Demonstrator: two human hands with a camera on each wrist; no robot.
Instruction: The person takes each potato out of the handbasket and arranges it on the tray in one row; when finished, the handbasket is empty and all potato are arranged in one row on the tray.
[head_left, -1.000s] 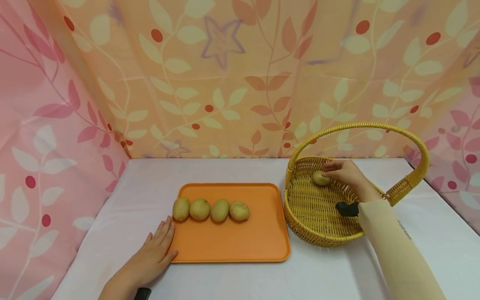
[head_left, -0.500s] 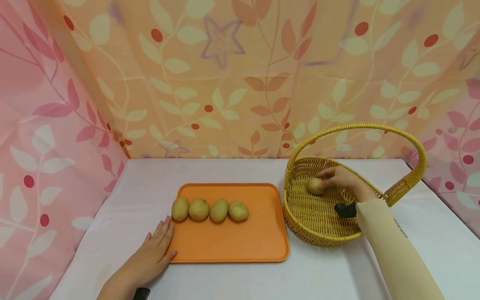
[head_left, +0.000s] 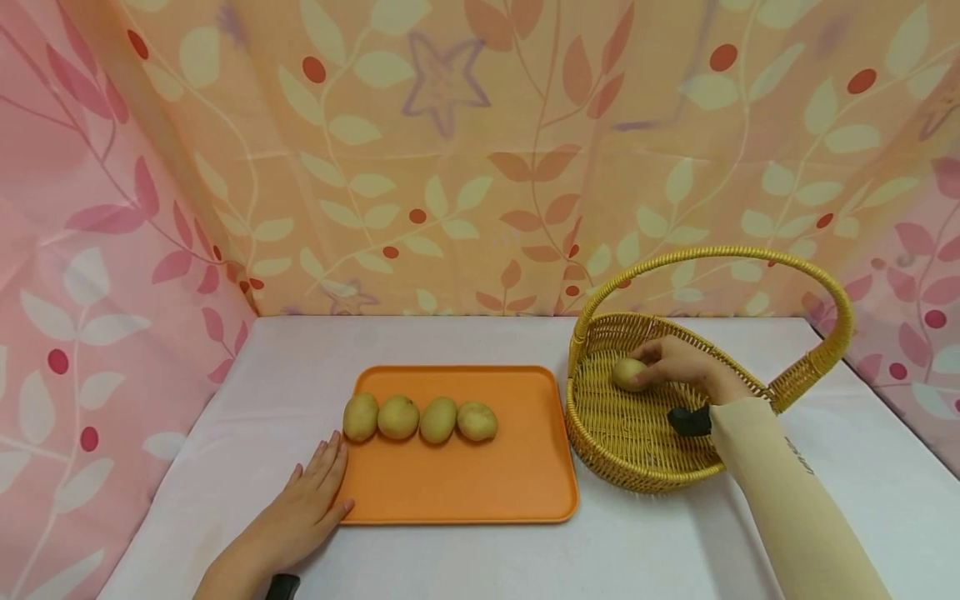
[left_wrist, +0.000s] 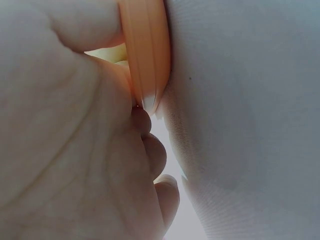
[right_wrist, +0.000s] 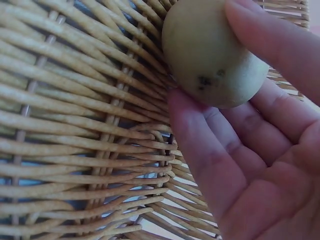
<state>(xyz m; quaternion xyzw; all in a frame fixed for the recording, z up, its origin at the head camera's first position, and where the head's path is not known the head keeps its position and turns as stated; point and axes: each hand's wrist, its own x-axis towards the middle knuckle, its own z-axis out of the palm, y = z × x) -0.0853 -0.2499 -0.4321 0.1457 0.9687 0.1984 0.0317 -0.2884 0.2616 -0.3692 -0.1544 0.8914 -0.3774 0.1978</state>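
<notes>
Inside the yellow wicker basket (head_left: 630, 442), my right hand (head_left: 678, 367) holds a potato (head_left: 627, 376) between thumb and fingers, low over the woven bottom. Up close in the right wrist view, that potato (right_wrist: 210, 55) has small dark spots, and the curled fingers lie under it. My left hand (head_left: 300, 510) rests at the left edge of the orange tray (head_left: 480, 492), its fingers straight. The left wrist view shows the tray's rim (left_wrist: 145, 45) against this hand's thumb and fingers. Several potatoes (head_left: 438, 420) stand in a row on the tray's left part.
The basket's tall handle (head_left: 720, 252) arches over the right forearm's side. A white cloth (head_left: 450, 567) covers the table. Patterned curtains (head_left: 480, 167) close off the back and both sides.
My right hand has moved left and slightly nearer inside the basket, its fingers closing round the potato, which has shifted with it. My left hand stays at the tray's edge.
</notes>
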